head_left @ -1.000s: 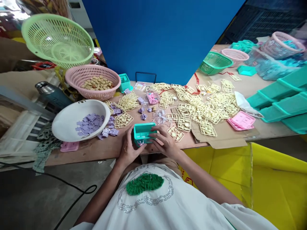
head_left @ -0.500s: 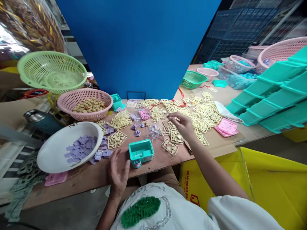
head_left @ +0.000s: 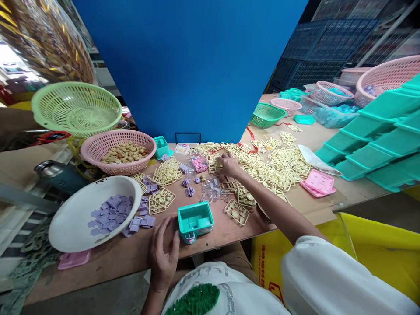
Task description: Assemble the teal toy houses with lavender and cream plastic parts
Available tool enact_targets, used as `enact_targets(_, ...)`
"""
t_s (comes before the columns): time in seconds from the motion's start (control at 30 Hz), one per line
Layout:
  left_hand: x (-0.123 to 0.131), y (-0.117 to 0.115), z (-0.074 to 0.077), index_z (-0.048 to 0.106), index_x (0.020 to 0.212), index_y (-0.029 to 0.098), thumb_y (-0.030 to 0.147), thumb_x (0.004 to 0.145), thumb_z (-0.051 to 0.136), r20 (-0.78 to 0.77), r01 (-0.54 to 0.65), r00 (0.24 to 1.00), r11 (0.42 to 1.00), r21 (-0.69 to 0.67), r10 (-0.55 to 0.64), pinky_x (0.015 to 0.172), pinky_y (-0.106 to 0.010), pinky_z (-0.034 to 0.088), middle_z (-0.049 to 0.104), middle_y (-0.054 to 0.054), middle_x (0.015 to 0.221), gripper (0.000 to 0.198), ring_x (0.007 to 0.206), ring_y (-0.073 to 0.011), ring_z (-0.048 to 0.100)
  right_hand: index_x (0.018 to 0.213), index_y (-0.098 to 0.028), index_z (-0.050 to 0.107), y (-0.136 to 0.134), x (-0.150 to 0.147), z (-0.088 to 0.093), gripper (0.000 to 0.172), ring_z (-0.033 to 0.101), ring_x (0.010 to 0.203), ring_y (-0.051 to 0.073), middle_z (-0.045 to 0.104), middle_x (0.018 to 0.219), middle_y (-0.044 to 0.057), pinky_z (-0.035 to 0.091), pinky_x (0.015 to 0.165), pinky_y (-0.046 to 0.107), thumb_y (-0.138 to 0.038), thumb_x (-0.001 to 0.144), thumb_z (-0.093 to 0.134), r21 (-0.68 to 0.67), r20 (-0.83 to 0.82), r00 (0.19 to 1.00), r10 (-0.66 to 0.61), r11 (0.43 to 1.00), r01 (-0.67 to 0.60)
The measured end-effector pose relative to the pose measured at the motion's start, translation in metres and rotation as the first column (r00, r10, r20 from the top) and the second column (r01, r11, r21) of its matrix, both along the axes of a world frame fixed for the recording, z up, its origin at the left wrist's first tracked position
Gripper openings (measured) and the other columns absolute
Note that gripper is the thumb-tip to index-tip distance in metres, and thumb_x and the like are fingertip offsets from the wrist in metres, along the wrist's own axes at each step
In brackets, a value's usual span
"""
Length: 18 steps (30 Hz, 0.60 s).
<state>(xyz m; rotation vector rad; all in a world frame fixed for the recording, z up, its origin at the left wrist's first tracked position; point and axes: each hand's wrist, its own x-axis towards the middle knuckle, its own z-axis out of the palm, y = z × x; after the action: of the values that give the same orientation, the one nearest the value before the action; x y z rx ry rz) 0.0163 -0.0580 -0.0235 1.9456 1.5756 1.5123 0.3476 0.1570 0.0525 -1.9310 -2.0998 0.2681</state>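
My left hand (head_left: 164, 253) rests at the table's front edge, fingers apart and holding nothing. Just right of it stands a small teal plastic box (head_left: 196, 223), open at the top, with a pink-marked tab on its front. My right hand (head_left: 229, 166) reaches over the table to the cream plastic part frames (head_left: 213, 162), fingers bent down and closed at one of them. Whatever is between those fingertips is hidden. Close by lie a bag of pink pieces (head_left: 199, 163), clear plastic parts (head_left: 210, 189) and small purple parts (head_left: 189, 190).
On the left are a white bowl of purple pieces (head_left: 62, 218), a pink basket of peanuts (head_left: 88, 151), a green basket (head_left: 42, 105) and a flask (head_left: 59, 175). Stacked teal trays (head_left: 377, 144) and pink lids (head_left: 318, 183) stand right. A blue panel (head_left: 193, 65) rises behind.
My right hand has moved left and down onto the cream frames near the pink bag. The left hand stays beside the teal box. The whole view has shifted slightly.
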Motion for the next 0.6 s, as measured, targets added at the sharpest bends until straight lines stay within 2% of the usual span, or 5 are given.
enact_targets(0.17, 0.001, -0.001, 0.001, 0.065, 0.138, 0.022, 0.030, 0.104, 0.060, -0.046, 0.004, 0.999, 1.000, -0.019, -0.005, 0.105, -0.044, 0.062, 0.075, -0.013, 0.133, 0.036, 0.124, -0.0268, 0.073, 0.130, -0.014, 0.074, 0.012, -0.004, 0.020, 0.046, 0.057, 0.132, 0.038, 0.065, 0.140, 0.021, 0.049, 0.111, 0.060, -0.042, 0.093, 0.079, 0.014, 0.036, 0.998, 0.045, 0.999, -0.045)
enact_targets(0.23, 0.003, 0.000, 0.003, 0.066, 0.138, 0.023, 0.029, 0.104, 0.059, -0.070, 0.001, 0.998, 1.000, -0.008, -0.001, 0.103, -0.042, 0.063, 0.076, -0.012, 0.133, 0.035, 0.124, -0.0265, 0.073, 0.132, -0.015, 0.073, 0.033, -0.023, 0.032, 0.035, 0.059, 0.133, 0.031, 0.066, 0.142, 0.017, 0.049, 0.114, 0.049, -0.033, 0.102, 0.068, 0.041, 0.030, 0.996, 0.082, 0.996, -0.083)
enact_targets(0.33, 0.004, 0.001, 0.005, 0.066, 0.137, 0.024, 0.030, 0.104, 0.059, -0.094, -0.023, 0.995, 0.999, 0.023, 0.025, 0.100, -0.040, 0.064, 0.077, -0.011, 0.130, 0.034, 0.120, -0.0259, 0.075, 0.120, -0.014, 0.077, 0.080, -0.069, 0.042, 0.024, 0.065, 0.125, 0.024, 0.073, 0.131, 0.014, 0.050, 0.113, 0.039, -0.024, 0.107, 0.059, 0.011, 0.041, 0.991, 0.125, 0.992, -0.125)
enact_targets(0.47, 0.002, 0.001, 0.001, 0.066, 0.137, 0.024, 0.028, 0.104, 0.060, -0.131, -0.072, 0.988, 0.995, 0.064, 0.080, 0.097, -0.038, 0.065, 0.078, -0.010, 0.127, 0.034, 0.118, -0.0252, 0.076, 0.128, -0.013, 0.070, 0.140, -0.125, 0.031, 0.033, 0.067, 0.122, 0.026, 0.069, 0.133, 0.012, 0.056, 0.108, 0.048, -0.036, 0.103, 0.069, -0.113, 0.109, 0.991, 0.078, 0.991, -0.066)
enact_targets(0.6, -0.003, 0.000, -0.008, 0.065, 0.141, 0.024, 0.025, 0.102, 0.062, -0.178, -0.071, 0.980, 0.993, 0.099, 0.088, 0.093, -0.035, 0.067, 0.079, -0.011, 0.126, 0.039, 0.115, -0.0250, 0.078, 0.137, -0.017, 0.065, 0.175, -0.146, 0.013, 0.041, 0.065, 0.127, 0.028, 0.064, 0.142, 0.012, 0.058, 0.107, 0.052, -0.039, 0.102, 0.071, -0.202, 0.170, 0.985, 0.027, 0.979, 0.009)
